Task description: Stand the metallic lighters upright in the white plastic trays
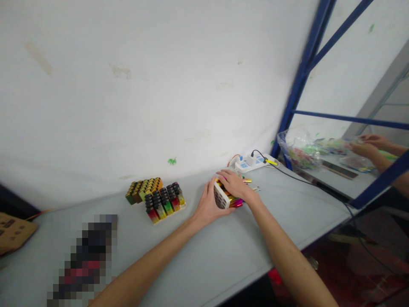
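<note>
My left hand (208, 207) is wrapped round a white tray with holes (221, 196), which is tipped on its side. Over the tray's upper edge and the shiny coloured pieces behind it lies my right hand (234, 185), its fingers pressed together. Those pieces (237, 202), yellow, orange and magenta, are partly hidden by my hands. To the left, a block of lighters with black tops (164, 202) stands upright in a pale tray. Behind it sits a second group of gold and dark green lighters (143, 189).
A white power strip (255, 162) with plugs lies by the wall, its black cable running right. A blue metal frame (295, 91) rises at right; beyond it are another person's hands (370, 145) and a plastic bag (300, 149). Cardboard (15, 232) lies far left.
</note>
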`<control>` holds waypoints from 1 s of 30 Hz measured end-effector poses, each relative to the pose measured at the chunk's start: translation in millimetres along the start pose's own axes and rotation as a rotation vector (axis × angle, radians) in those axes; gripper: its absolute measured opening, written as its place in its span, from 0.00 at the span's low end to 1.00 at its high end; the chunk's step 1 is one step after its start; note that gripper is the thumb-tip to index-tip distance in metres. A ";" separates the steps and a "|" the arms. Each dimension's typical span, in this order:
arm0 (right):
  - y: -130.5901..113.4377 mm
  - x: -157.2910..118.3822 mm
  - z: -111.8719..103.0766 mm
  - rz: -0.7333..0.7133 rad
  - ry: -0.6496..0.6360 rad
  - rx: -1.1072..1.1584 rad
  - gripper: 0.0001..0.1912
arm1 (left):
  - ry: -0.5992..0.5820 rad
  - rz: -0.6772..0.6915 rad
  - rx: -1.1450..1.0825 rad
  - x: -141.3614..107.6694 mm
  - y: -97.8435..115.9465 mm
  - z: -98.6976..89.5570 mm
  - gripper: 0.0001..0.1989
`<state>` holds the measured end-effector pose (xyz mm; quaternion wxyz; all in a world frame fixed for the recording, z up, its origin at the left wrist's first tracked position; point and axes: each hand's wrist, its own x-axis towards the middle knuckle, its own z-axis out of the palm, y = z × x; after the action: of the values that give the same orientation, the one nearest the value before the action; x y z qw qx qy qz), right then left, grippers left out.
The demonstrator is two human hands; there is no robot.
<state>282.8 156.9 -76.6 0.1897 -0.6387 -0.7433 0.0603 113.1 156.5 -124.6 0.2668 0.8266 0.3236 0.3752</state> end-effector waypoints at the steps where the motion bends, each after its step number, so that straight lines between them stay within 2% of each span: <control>1: 3.0 2.3 1.9 -0.079 -0.045 0.016 0.22 | -0.005 0.005 0.000 0.2 0.0 -0.2 0.62; 4: 13.9 6.9 6.0 -0.190 -0.124 0.033 0.22 | -0.010 0.009 0.006 0.4 0.5 -0.1 0.62; 11: 29.7 9.5 9.4 -0.132 -0.049 0.078 0.20 | -0.004 -0.015 0.024 -1.0 2.0 1.4 0.60; 24: 45.3 6.9 -3.2 -0.050 0.049 0.174 0.20 | -0.003 0.007 -0.007 -2.6 0.8 0.9 0.59; 30: 44.8 4.6 -1.4 -0.032 0.079 0.217 0.26 | -0.010 -0.007 -0.019 -1.8 2.4 0.7 0.59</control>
<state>324.2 169.1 -89.2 0.2878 -0.6044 -0.7344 0.1119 113.6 153.5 -124.2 0.2777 0.8247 0.3216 0.3733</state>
